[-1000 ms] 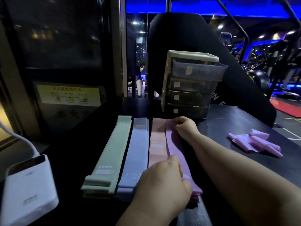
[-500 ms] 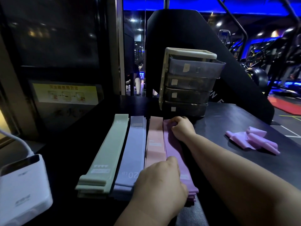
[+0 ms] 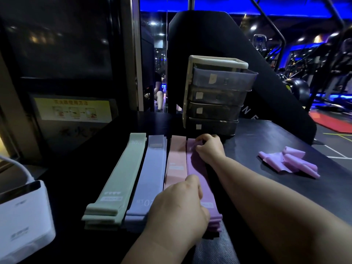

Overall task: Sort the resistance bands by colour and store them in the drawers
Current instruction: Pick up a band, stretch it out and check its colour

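Four stacks of flat resistance bands lie side by side on the dark table: green bands (image 3: 122, 176), lilac-blue bands (image 3: 150, 174), pink bands (image 3: 176, 162) and purple bands (image 3: 198, 174). My right hand (image 3: 208, 147) pinches the far end of the purple bands, fingers curled. My left hand (image 3: 179, 208) lies over their near end, covering part of the pink stack; its fingertips are hidden. Behind the stacks stands a small drawer unit (image 3: 217, 96) with several smoky drawers, the top one pulled slightly out.
A loose crumpled purple band (image 3: 287, 162) lies on the table at the right. A white device (image 3: 21, 220) with a cable sits at the near left. A black padded machine part rises behind the drawers. Gym equipment fills the far right.
My right hand's fingers have curled tighter on the purple bands' far end. The view has shifted slightly; the stacks stay in place.
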The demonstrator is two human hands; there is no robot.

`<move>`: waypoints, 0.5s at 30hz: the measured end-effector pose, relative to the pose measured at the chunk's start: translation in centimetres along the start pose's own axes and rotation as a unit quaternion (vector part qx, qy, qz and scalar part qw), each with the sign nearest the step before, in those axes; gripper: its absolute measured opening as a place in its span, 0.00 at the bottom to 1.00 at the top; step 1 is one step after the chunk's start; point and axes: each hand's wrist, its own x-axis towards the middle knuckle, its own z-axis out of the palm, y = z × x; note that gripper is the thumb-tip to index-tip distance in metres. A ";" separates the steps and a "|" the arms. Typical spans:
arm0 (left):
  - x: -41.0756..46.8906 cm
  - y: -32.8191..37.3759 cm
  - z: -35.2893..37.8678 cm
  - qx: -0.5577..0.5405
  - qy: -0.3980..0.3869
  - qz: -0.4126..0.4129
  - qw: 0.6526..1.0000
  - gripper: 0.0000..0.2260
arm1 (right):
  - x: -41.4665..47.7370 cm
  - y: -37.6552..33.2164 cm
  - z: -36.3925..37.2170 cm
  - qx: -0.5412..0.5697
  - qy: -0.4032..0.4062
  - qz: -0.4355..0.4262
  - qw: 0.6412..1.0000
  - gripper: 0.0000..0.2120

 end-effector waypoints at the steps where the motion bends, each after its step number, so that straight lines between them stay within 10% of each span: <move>1: 0.0 0.0 0.0 -0.002 0.007 0.000 1.000 0.06 | 0.0 0.0 -0.1 0.002 0.005 -0.001 1.000 0.12; 15: 1.0 2.6 0.9 -0.029 0.051 -0.022 0.998 0.06 | -1.5 5.4 -9.0 -0.084 -0.004 -0.048 0.995 0.14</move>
